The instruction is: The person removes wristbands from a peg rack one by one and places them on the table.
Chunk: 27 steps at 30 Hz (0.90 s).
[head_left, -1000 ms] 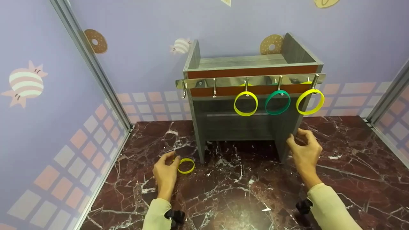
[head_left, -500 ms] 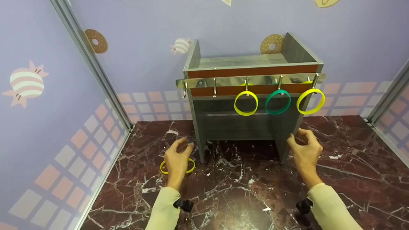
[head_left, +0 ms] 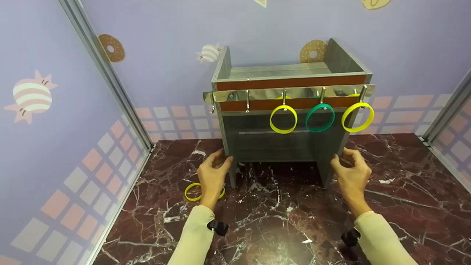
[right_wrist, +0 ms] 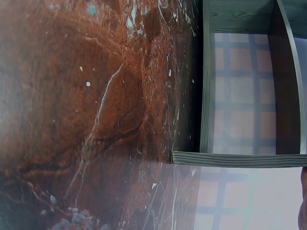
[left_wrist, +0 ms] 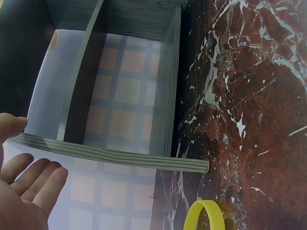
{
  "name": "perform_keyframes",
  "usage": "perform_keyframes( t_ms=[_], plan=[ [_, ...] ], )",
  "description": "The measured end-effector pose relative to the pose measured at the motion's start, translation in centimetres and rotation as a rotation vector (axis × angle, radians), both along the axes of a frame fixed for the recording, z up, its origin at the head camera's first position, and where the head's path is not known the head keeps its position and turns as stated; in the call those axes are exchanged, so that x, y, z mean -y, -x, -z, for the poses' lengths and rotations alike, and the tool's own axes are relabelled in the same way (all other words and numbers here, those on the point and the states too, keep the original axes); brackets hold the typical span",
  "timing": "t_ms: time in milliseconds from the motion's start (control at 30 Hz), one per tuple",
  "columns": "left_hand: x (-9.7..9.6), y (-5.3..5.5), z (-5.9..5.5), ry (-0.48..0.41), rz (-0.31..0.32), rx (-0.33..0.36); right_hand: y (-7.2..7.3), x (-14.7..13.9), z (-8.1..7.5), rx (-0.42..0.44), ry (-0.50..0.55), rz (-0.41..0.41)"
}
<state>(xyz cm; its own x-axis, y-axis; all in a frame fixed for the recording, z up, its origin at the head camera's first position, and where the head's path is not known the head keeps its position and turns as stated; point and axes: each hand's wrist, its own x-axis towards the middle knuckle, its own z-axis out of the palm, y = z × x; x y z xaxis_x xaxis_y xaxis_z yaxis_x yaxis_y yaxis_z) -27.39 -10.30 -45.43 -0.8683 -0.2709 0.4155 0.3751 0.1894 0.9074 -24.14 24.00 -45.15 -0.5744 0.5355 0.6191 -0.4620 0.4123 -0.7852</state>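
A grey wooden shelf (head_left: 274,147) stands upright on the table. My right hand (head_left: 351,171) holds the lower edge of its right side panel (right_wrist: 240,160); the right wrist view catches only a fingertip at its border. At the left side panel (left_wrist: 120,155), my left hand (head_left: 213,176) has its thumb toward the inner side and its fingers outside, with gaps showing around the board. Two yellow wristbands (head_left: 193,192) lie on the table, partly hidden behind the left wrist. One yellow band (left_wrist: 204,213) shows low in the left wrist view.
Across the shelf's front runs a metal hook rail (head_left: 265,92). From it hang a yellow band (head_left: 271,125), a green band (head_left: 307,124) and another yellow band (head_left: 344,124); the two left hooks are bare. Printed walls (head_left: 176,84) enclose the marbled table (head_left: 265,228).
My left hand has left the yellow wristbands on the table and moved right and forward to the shelf's left panel. My right hand has stayed in place.
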Motion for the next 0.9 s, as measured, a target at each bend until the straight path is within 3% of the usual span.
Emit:
perform_keyframes(
  t_ms=[400,900],
  plan=[
    [-0.3,1.1,-0.3,0.048,-0.005,-0.019,-0.1,0.0,-0.1,0.003,0.001,-0.003],
    [-0.7,1.6,-0.9,0.18,-0.09,0.014,-0.1,0.0,0.0,0.008,0.007,0.0]
  ],
)
